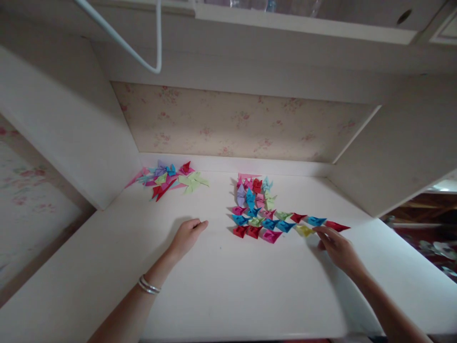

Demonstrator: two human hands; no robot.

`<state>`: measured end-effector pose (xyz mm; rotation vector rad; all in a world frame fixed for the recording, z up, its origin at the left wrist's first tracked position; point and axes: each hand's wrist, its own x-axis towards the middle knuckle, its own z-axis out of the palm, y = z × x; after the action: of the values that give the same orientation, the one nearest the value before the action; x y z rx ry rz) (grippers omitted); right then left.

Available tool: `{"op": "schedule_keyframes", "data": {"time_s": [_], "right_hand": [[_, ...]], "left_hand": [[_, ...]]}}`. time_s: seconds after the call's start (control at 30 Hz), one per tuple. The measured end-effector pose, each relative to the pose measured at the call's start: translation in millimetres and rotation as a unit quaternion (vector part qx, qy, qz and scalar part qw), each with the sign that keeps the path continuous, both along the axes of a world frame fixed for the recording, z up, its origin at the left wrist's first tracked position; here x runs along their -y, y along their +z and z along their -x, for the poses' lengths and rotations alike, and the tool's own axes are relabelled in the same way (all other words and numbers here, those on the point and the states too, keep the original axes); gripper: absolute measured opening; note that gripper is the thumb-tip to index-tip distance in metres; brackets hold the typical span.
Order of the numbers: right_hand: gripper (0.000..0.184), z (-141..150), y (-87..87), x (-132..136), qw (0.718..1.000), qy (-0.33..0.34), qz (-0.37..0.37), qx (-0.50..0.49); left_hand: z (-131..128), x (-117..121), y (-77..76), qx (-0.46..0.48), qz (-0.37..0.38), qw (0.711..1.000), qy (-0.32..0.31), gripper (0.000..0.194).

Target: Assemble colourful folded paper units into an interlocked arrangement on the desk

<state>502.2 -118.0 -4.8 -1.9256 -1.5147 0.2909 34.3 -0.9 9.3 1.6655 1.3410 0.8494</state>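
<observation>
At the right end of the rows of folded paper, my right hand [337, 247] has its fingertips together at the tip of a yellow origami crane [303, 231]. Beside those fingers lie a blue origami crane [316, 220] and a dark red one [335, 226]. My left hand [187, 236] is a loose fist near the table's middle, thumb pointing right, with nothing visible in it. Several rows of colourful origami cranes [254, 232] lie between the hands. A mixed pile of folded paper pieces [193, 182] sits at the back left.
The white tabletop [228, 290] is enclosed by side panels [403, 143] and a flowered back wall [228, 124]. Overhead runs a shelf [303, 24], and a white bent rod [155, 69] hangs at upper left. Two silver bangles [148, 286] circle my left wrist.
</observation>
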Motion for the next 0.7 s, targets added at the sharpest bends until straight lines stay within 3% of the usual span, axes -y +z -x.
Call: {"op": "schedule_keyframes", "data": {"time_s": [0.23,0.53,0.7], "right_hand": [[0.039,5.3,-3.1,-11.2,1.000,0.015,0.009,-0.022],[0.040,-2.0,-12.4,-7.5,1.000,0.015,-0.023,0.008],[0.049,11.7,-9.2,5.7,0.996,-0.061,-0.068,0.000]], "left_hand": [[1.0,-2.6,-5.6,0.002,0.002,1.000,0.001,0.045],[-0.6,0.6,-0.8,0.013,0.017,1.000,-0.002,0.045],[0.5,0.5,-1.4,0.017,0.013,1.000,-0.007,0.046]]}}
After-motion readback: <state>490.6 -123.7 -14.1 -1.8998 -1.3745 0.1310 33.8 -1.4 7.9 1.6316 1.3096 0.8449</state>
